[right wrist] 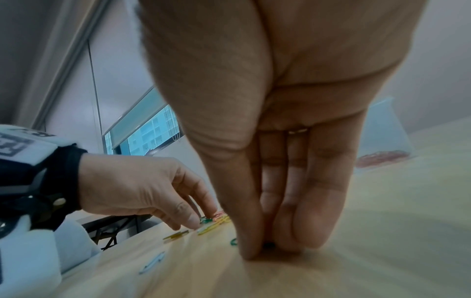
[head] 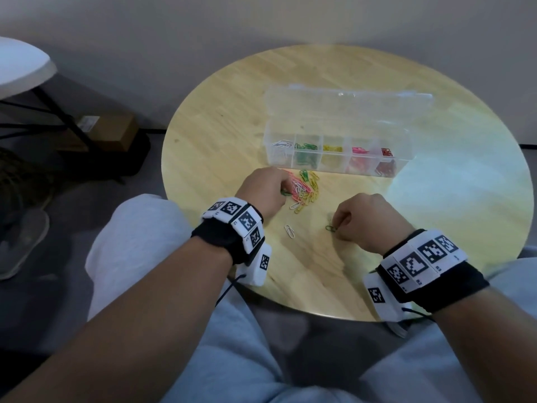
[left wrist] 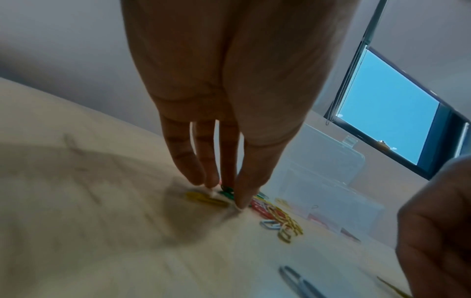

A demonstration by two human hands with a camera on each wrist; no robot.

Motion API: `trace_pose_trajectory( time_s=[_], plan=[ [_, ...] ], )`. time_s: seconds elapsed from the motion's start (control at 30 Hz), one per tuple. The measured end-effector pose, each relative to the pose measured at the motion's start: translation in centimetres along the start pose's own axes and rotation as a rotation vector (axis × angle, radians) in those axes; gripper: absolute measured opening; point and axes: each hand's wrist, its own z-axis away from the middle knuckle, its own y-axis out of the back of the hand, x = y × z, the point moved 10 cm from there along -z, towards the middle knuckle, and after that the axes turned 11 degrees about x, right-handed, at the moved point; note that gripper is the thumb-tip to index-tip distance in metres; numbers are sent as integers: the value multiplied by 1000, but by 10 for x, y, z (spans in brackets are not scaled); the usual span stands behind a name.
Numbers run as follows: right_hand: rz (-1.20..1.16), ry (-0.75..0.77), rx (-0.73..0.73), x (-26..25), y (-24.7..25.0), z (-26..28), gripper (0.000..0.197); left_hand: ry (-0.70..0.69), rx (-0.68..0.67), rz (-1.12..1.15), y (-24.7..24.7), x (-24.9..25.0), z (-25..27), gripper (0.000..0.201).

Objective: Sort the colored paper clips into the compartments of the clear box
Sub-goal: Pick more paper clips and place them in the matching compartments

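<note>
While hands (head: 266, 189) work, round wooden table (head: 436, 216), grey wall (head: 261, 21)

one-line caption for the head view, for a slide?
Both hands pick green clips: left hand at the mixed pile, right hand nearby; clear box partly sorted.

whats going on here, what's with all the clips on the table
A person is sorting colored paper clips into a clear box whose compartments already hold white, green, yellow, pink and red ones. The left hand pinches a green clip at the edge of the loose pile. The right hand pinches another green clip on the round wooden table. A white clip lies apart.
</note>
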Motion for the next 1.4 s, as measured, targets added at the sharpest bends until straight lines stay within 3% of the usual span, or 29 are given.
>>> trace_pose_trajectory(
  time_s=[0.27,0.7,0.93,1.13,1.27,1.4],
  plan=[
    [-26,-5,-11,5,1,-1,16,42,23,-33,1,-5,1,20],
    [-53,-35,-29,6,-3,1,42,163,8,-58,0,-12,8,10],
    [112,-83,-5,14,0,0,20,198,26,-22,5,-15,9,10],
    [196,-125,7,18,2,1,26,207,31,-60,7,-15,10,9],
    [141,-149,-44,19,-4,2,26,227,26,-39,5,-19,9,12],
    [14,-138,-50,22,-5,2,22,273,55,131,5,-24,8,11]
  ],
)
